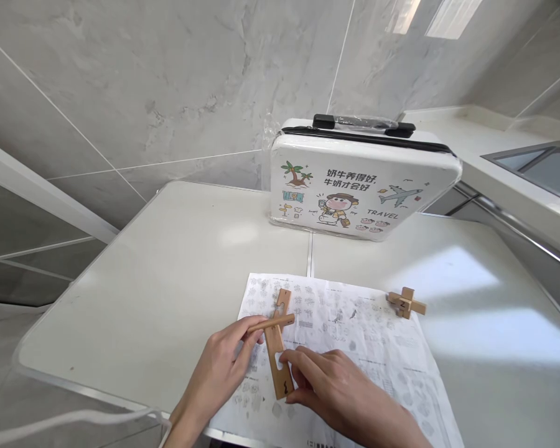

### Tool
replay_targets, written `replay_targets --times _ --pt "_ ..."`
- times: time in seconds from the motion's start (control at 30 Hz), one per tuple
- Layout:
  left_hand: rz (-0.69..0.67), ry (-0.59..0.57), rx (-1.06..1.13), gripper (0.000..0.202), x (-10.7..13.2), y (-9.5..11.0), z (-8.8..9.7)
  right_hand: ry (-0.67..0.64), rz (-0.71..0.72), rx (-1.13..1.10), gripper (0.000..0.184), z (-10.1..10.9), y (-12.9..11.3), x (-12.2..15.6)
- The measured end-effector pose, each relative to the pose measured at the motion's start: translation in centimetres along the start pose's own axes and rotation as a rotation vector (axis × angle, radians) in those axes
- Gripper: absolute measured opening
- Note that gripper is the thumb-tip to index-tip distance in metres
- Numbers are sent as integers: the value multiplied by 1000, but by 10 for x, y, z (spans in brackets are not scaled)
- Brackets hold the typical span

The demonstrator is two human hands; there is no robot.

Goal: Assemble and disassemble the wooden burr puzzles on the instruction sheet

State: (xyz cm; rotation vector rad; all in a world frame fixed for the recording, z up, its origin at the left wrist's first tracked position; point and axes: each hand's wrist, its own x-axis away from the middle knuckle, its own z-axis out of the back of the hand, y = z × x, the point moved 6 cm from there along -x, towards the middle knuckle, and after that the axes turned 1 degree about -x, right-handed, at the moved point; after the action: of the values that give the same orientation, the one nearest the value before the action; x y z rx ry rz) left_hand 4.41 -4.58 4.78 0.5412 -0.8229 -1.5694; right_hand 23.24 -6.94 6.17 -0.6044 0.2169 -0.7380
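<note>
My left hand (228, 348) pinches one end of a thin wooden puzzle piece (282, 321) between thumb and fingers. In my right hand (324, 379) is a flat wooden puzzle piece (276, 361) with a notch in its side and a dark number near its lower end. The two pieces cross, the left one over the upper end of the right one; whether they interlock I cannot tell. Just beyond them a third notched wooden piece (284, 298) lies on the printed sheet (364, 336), partly covered by the held pieces.
An assembled wooden cross puzzle (405, 303) sits at the sheet's right edge. Behind, a white cartoon-printed case (361, 186) in clear plastic stands on the white folding table (168, 261). A grey tiled wall (168, 81) rises at the back, with a ledge (518, 137) to the right.
</note>
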Motion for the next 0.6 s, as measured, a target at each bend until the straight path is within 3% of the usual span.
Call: replay_targets --times 0.13,0.33,0.6 --pt "-11 7 -9 30 -1 2 2 -22 -10 -44 30 -1 3 2" --pt "-8 3 -8 30 1 1 2 -26 -29 -73 45 -5 6 5" --pt "-70 24 -6 30 4 0 -1 -51 -76 -194 36 -4 7 7"
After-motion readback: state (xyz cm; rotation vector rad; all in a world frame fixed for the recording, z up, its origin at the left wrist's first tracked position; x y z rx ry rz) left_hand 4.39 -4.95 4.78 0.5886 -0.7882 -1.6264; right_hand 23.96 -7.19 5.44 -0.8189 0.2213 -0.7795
